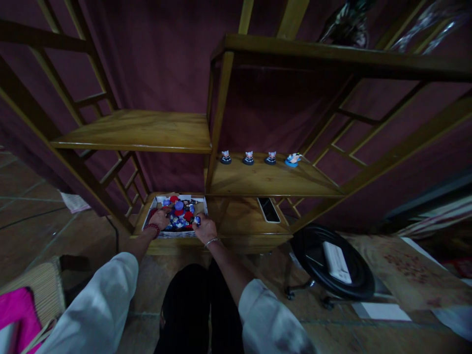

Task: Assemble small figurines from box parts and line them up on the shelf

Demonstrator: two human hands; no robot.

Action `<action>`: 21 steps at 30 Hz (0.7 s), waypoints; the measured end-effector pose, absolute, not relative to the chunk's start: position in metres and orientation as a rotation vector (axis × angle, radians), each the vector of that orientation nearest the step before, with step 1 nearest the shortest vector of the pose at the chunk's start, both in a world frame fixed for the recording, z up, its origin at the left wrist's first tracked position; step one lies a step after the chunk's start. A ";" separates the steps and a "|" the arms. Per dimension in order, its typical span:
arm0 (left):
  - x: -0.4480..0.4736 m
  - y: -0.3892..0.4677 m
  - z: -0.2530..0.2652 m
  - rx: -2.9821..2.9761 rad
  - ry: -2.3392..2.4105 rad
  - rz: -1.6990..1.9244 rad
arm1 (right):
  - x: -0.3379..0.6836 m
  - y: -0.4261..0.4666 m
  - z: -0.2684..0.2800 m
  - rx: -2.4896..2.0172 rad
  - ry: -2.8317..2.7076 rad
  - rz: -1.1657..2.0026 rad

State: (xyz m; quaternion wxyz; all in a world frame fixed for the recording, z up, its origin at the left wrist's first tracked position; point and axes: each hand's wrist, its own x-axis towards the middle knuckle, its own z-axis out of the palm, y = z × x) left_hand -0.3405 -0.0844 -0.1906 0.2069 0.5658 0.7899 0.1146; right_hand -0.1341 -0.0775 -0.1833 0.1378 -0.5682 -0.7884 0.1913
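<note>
A shallow white-rimmed box [205, 202] stands on the lower shelf, full of small blue, red and white figurines [179, 208]. My left hand [161, 218], a red bead bracelet at its wrist, reaches over the box's left side. Its fingers curl down among the figurines, and whatever they grip is hidden. At the box's right edge my right hand [207, 229], wearing a silver bangle, pinches a small blue-and-white figurine [198, 221]. On the middle shelf, three matching figurines [248, 158] with dark bases stand in a row, beside one blue-based figurine [293, 160].
A phone [269, 210] lies on the lower shelf to the right of the box. Wooden uprights [220, 108] and an upper left shelf [136, 129] frame the space. A black round stool [332, 260] with a white object on it stands at right.
</note>
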 end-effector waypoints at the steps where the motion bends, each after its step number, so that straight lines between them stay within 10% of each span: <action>1: -0.337 -0.082 -0.191 1.589 2.201 0.331 | -0.134 -0.077 -0.184 -1.640 -2.283 0.552; 21: -0.299 -0.043 -0.202 1.623 2.209 0.243 | -0.132 -0.077 -0.187 -1.604 -2.284 0.498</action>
